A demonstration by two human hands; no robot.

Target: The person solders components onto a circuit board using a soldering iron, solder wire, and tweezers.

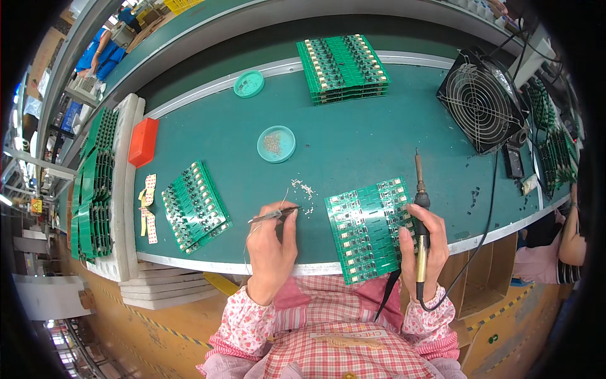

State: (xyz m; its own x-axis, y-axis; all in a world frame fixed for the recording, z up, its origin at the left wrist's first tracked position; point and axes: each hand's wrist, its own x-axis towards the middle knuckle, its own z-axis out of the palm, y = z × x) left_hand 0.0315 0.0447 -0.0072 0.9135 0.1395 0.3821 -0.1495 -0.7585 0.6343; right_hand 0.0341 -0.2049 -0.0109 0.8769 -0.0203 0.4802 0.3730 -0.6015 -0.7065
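Observation:
My left hand is closed on a pair of dark tweezers, their tips pointing at loose small white parts on the bench. A thin wire also runs through that hand. In my right hand is a soldering iron, held upright with its tip pointing away from me. A green circuit board lies tilted at the bench's front edge, partly overhanging it. The fingers of my right hand are by its right edge; whether they press on it I cannot tell.
Two round teal dishes sit mid-bench, the nearer holding tiny parts. Stacked boards stand at the back, more boards at left. A black fan is at right, a red box at left. The iron's cable trails right.

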